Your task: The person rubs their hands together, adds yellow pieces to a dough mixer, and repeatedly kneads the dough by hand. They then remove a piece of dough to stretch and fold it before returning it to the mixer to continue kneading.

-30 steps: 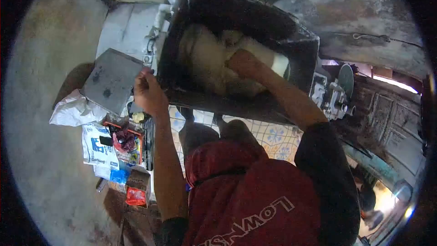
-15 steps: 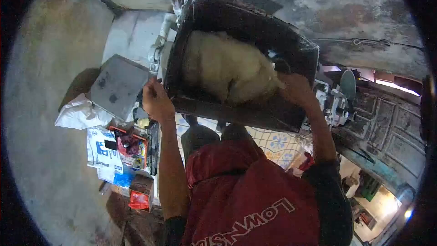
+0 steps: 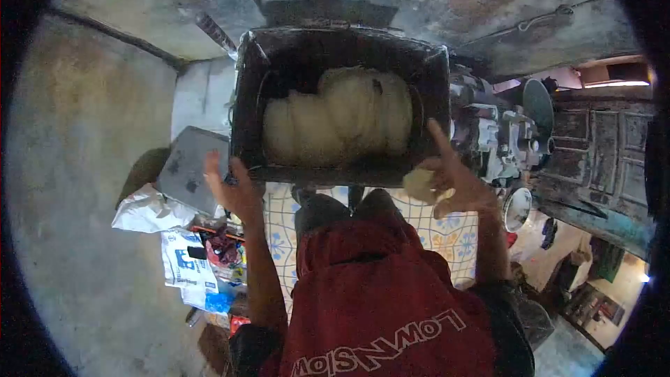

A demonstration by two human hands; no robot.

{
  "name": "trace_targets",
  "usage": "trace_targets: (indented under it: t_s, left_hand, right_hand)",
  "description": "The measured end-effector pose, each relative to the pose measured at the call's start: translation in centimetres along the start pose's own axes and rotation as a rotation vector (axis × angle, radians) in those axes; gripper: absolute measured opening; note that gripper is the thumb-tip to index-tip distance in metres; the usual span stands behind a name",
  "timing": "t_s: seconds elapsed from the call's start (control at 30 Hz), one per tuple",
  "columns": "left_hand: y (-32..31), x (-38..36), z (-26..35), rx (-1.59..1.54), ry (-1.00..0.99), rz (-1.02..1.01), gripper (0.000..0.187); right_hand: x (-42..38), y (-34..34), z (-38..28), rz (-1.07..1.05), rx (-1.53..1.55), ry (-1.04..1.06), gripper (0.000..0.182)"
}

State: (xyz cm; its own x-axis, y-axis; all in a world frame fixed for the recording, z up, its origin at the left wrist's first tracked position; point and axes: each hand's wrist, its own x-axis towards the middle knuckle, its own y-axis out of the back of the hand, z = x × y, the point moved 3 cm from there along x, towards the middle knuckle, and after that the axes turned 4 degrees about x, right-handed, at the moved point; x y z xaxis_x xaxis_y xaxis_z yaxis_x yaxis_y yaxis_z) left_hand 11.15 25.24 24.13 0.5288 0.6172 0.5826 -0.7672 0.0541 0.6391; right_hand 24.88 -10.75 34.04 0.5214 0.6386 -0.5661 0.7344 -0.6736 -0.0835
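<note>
A large pale mass of dough [image 3: 335, 122] lies folded inside a dark metal mixer tub [image 3: 321, 174], with a mixing bar partly visible around it. My left hand [image 3: 234, 185] is beside the tub's left front corner, fingers apart and holding nothing. Past the tub's right front corner, my right hand [image 3: 457, 178] has a small pale lump of dough [image 3: 419, 185] against its fingers, with the index finger stretched upward. How firmly the lump is gripped is hard to see.
A grey metal box [image 3: 192, 171] stands to the left, with plastic bags [image 3: 188, 262] below it. Machine parts [image 3: 499, 129] adjoin the tub's right side. A pale round bowl [image 3: 518, 209] sits lower right. Patterned tiles [image 3: 279, 237] cover the floor.
My right hand has come away from the dough mass and out toward the front with a small lump. My left hand has opened. The view has turned, and the dough has a different shape.
</note>
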Motion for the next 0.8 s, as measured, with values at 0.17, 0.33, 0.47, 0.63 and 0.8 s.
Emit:
trace_targets:
  t_s: [0.17,0.33,0.47,0.63,0.8]
  left_hand:
    - [2.8,-7.7,9.0,-1.003,0.657,-0.836,0.079]
    - [5.2,-10.7,12.8,-0.924,1.018,-0.755,0.065]
    - [7.4,-11.5,10.5,-1.093,1.148,-0.338,0.033]
    - [12.4,-12.2,6.1,-0.991,1.155,0.321,0.032]
    - [18.7,-12.5,4.0,-0.826,1.081,0.103,0.071]
  right_hand:
    - [4.3,-6.0,3.5,-0.250,0.111,0.236,0.124]
    - [6.9,-12.2,3.3,-0.490,0.092,0.268,0.093]
    - [9.0,-14.6,4.9,-0.416,0.417,0.122,0.078]
    - [9.2,-14.6,3.7,-0.123,-0.057,0.551,0.069]
    - [7.0,-19.7,0.7,-0.513,-0.392,0.755,0.066]
